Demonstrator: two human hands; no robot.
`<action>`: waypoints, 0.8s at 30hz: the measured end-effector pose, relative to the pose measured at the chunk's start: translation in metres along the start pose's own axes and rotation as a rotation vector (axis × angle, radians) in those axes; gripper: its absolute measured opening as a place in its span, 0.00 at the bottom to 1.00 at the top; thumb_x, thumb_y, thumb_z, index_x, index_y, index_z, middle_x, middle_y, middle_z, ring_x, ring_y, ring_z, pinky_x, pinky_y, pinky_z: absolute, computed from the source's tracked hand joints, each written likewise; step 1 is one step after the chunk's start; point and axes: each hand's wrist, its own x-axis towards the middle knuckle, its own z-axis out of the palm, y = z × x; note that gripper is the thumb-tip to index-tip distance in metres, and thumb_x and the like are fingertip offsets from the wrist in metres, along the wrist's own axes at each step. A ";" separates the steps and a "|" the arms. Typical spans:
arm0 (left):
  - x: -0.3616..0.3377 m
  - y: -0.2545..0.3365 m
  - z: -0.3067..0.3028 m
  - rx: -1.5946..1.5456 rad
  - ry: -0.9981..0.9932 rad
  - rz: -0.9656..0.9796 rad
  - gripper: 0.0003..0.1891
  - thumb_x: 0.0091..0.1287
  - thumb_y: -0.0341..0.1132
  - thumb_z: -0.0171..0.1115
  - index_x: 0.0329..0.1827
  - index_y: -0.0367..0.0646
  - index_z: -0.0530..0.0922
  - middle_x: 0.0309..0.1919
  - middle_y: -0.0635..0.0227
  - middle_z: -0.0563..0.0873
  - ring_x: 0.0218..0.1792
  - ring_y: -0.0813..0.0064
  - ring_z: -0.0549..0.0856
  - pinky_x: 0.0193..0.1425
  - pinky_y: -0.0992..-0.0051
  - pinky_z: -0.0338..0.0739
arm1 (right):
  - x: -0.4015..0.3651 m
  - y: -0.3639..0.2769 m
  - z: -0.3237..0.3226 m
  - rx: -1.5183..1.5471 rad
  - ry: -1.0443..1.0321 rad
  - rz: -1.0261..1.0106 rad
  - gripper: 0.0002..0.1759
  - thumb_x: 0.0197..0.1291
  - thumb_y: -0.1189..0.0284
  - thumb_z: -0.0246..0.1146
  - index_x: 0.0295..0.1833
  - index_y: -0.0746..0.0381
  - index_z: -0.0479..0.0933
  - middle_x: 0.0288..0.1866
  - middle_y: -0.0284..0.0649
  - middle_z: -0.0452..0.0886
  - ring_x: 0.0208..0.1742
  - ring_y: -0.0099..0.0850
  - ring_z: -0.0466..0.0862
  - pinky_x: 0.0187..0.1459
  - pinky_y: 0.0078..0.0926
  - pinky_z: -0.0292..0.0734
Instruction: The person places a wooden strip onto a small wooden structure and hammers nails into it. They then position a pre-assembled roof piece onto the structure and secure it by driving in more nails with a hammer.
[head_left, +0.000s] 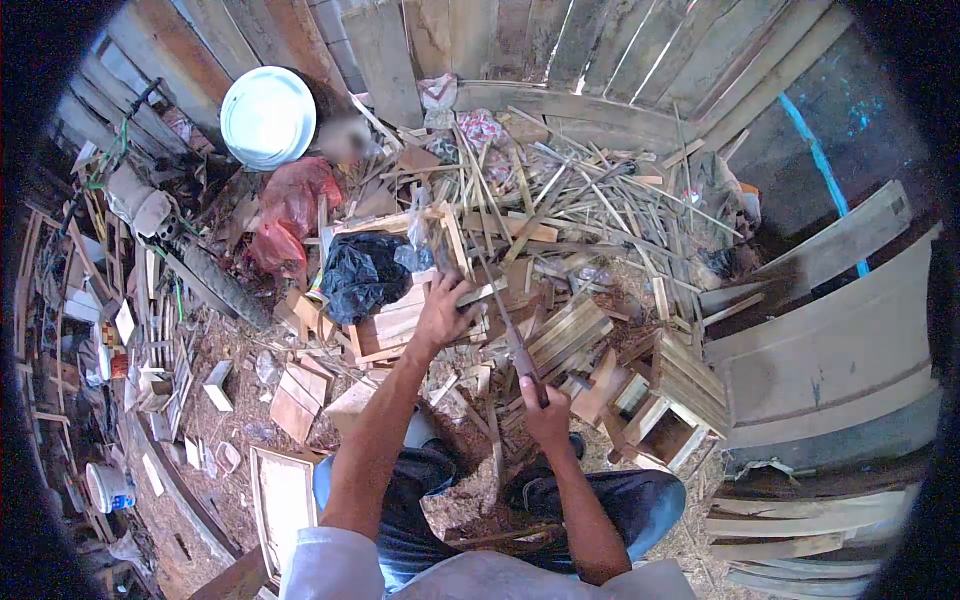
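Note:
My right hand (547, 412) is closed round the dark handle of a machete (512, 335), whose long narrow blade points up and away from me. Ahead and to the left, my left hand (443, 308) has its fingers bent over a short pale wooden strip (485, 292), just left of the blade. Where the fingertips meet the strip is partly hidden. Beneath and beyond that hand is a shallow wooden crate (390, 332), with a black plastic bag (362, 275) lying in it.
Heaped sticks and offcuts (600, 200) lie against the plank wall. Slatted wooden boxes (675, 405) stand at my right, near large boards (830, 350). A red plastic bag (290, 215) and a white basin (267, 118) are at the back left. A white bucket (108, 488) lies far left.

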 end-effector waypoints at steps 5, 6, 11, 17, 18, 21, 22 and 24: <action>-0.001 -0.015 0.010 0.040 -0.139 0.068 0.11 0.59 0.34 0.65 0.44 0.44 0.80 0.43 0.65 0.81 0.47 0.59 0.77 0.51 0.61 0.69 | 0.004 -0.006 -0.006 -0.024 0.066 -0.097 0.25 0.65 0.54 0.62 0.24 0.64 0.78 0.18 0.46 0.79 0.22 0.43 0.80 0.29 0.41 0.73; 0.000 -0.017 0.009 0.073 -0.124 0.123 0.10 0.59 0.34 0.64 0.42 0.43 0.80 0.42 0.65 0.81 0.46 0.59 0.77 0.50 0.62 0.69 | 0.004 -0.006 -0.008 -0.024 0.067 -0.097 0.25 0.65 0.54 0.62 0.24 0.64 0.78 0.18 0.46 0.79 0.22 0.43 0.80 0.29 0.41 0.73; 0.004 -0.008 0.018 -0.205 0.137 -0.140 0.26 0.54 0.34 0.67 0.54 0.38 0.68 0.48 0.51 0.75 0.49 0.48 0.74 0.55 0.57 0.67 | 0.001 -0.008 -0.005 -0.015 0.101 -0.039 0.26 0.65 0.58 0.61 0.21 0.68 0.71 0.13 0.43 0.67 0.16 0.31 0.68 0.23 0.36 0.63; 0.020 0.004 0.008 0.020 0.082 -0.226 0.28 0.56 0.38 0.60 0.60 0.38 0.66 0.57 0.49 0.69 0.60 0.47 0.67 0.67 0.50 0.56 | -0.004 -0.002 -0.005 -0.115 -0.011 0.040 0.28 0.62 0.48 0.62 0.28 0.65 0.81 0.19 0.45 0.80 0.21 0.42 0.80 0.30 0.39 0.74; 0.025 0.007 0.006 0.044 0.098 -0.138 0.29 0.58 0.39 0.57 0.62 0.38 0.65 0.59 0.49 0.69 0.62 0.47 0.67 0.69 0.50 0.55 | -0.004 0.002 -0.003 -0.119 -0.013 0.039 0.28 0.62 0.48 0.62 0.28 0.65 0.81 0.19 0.45 0.80 0.21 0.42 0.80 0.30 0.39 0.74; 0.033 -0.003 0.023 0.098 0.190 -0.253 0.28 0.61 0.37 0.52 0.65 0.36 0.64 0.66 0.51 0.68 0.70 0.51 0.63 0.74 0.51 0.50 | -0.006 -0.005 -0.001 -0.094 -0.059 0.152 0.29 0.63 0.48 0.61 0.28 0.65 0.81 0.17 0.45 0.79 0.20 0.41 0.80 0.29 0.40 0.74; 0.033 -0.009 0.032 0.098 0.187 -0.260 0.28 0.61 0.37 0.52 0.65 0.36 0.64 0.66 0.51 0.68 0.70 0.51 0.63 0.74 0.51 0.50 | -0.007 -0.007 0.001 -0.075 -0.017 0.106 0.29 0.65 0.51 0.61 0.24 0.66 0.75 0.14 0.38 0.72 0.19 0.31 0.72 0.25 0.36 0.67; 0.031 -0.022 0.055 0.220 0.289 -0.629 0.27 0.63 0.35 0.50 0.66 0.36 0.65 0.69 0.55 0.67 0.75 0.59 0.59 0.77 0.52 0.45 | -0.008 -0.016 -0.001 -0.061 0.015 0.061 0.30 0.67 0.54 0.60 0.19 0.67 0.70 0.12 0.32 0.64 0.18 0.22 0.64 0.21 0.32 0.61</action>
